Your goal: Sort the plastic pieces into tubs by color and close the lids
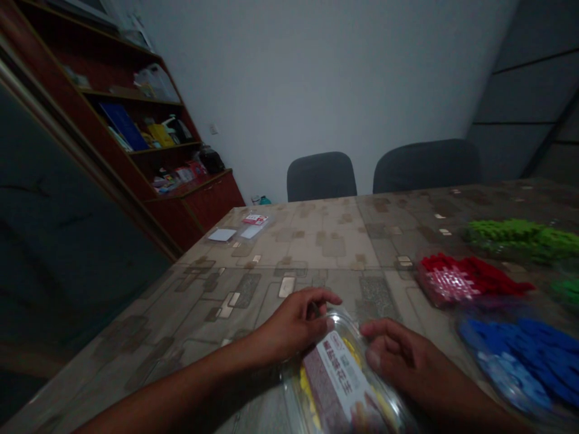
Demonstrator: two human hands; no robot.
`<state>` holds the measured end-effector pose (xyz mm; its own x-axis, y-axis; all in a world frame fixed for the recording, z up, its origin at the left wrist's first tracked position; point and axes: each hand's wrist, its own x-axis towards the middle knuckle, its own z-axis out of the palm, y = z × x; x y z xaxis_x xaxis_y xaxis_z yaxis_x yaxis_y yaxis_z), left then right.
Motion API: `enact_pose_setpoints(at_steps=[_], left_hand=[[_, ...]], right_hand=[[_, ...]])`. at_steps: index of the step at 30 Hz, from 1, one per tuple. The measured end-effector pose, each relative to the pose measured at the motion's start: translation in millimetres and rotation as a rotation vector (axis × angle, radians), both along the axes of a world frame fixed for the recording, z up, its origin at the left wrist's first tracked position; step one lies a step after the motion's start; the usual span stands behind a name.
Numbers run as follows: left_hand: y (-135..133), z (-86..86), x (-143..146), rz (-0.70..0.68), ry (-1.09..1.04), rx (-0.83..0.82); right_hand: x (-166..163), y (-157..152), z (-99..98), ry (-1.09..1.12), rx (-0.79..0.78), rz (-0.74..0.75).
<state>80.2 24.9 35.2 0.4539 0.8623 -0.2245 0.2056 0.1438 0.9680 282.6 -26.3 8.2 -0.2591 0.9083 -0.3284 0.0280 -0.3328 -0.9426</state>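
Observation:
A clear plastic food box (344, 386) with a dark red and white label lies on the table's near edge, yellow pieces showing inside. My left hand (294, 325) curls over the box's far left corner, fingers bent and pressing on the lid rim. On the right side of the box rests my right hand (398, 355), its fingers folded against the lid. Both hands grip the box.
The patterned table (325, 241) carries piles of small bricks at the right: red (465, 277), blue (529, 355), green (520, 238). Small cards in plastic sleeves (239, 230) lie at the far left. Two grey chairs (321, 175) stand behind; a red shelf unit (149, 132) stands left.

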Motion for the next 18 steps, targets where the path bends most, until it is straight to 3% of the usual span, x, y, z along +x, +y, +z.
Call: enact_pose_setpoints(at_steps=[7,18], left_hand=[[-8,-4.6,2,0.059,-0.171,-0.161],[-11,-26.3,1,-0.026,-0.332,-0.284]], right_hand=[[0,-3,-2.3,-0.057,0.032,0.048],[0,-3,-9.9,-0.021,0.104,0.046]])
